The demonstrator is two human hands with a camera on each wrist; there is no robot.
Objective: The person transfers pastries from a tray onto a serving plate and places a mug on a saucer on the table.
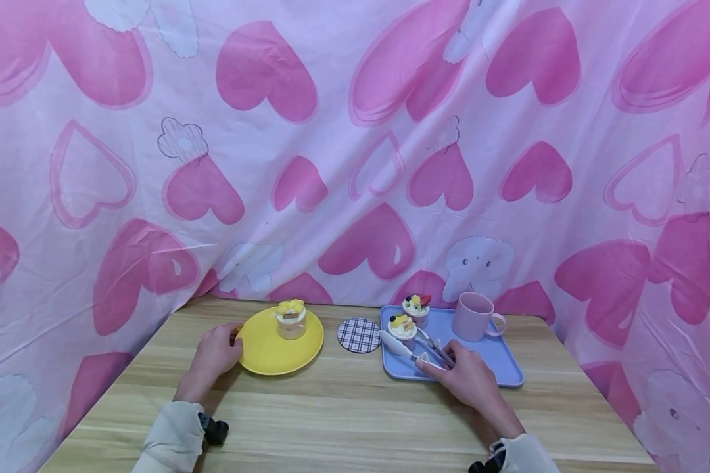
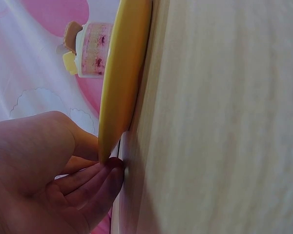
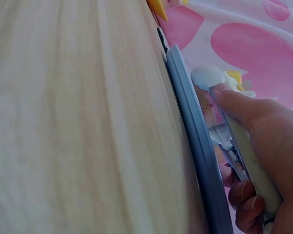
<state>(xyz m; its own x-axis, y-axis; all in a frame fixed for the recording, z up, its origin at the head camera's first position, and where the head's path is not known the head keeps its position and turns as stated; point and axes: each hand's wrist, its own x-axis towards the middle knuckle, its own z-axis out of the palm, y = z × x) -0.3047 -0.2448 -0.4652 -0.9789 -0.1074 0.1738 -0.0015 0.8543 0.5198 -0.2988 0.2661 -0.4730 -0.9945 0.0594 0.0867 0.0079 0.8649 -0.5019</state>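
Note:
My left hand point(image 1: 215, 355) pinches the left rim of a yellow plate point(image 1: 269, 358), thumb above and fingers beneath. A small layered dessert cup point(image 1: 292, 323) topped with yellow fruit stands toward the plate's back. In my right hand point(image 1: 472, 378) is a pair of tongs point(image 1: 398, 346) with pale tips, held low over a blue tray point(image 1: 511, 373). The tips straddle a cream-topped dessert cup point(image 1: 402, 328) on the tray's left side; in the right wrist view, one tip overlaps this dessert cup point(image 3: 210, 107). Another dessert cup point(image 1: 417, 307) with berries stands just behind it.
A pink mug point(image 1: 472, 317) stands at the back of the tray, its handle to the right. Between plate and tray lies a round checked coaster point(image 1: 359, 335). Behind the wooden table point(image 1: 331, 420) hangs a pink heart-print cloth point(image 1: 367, 243).

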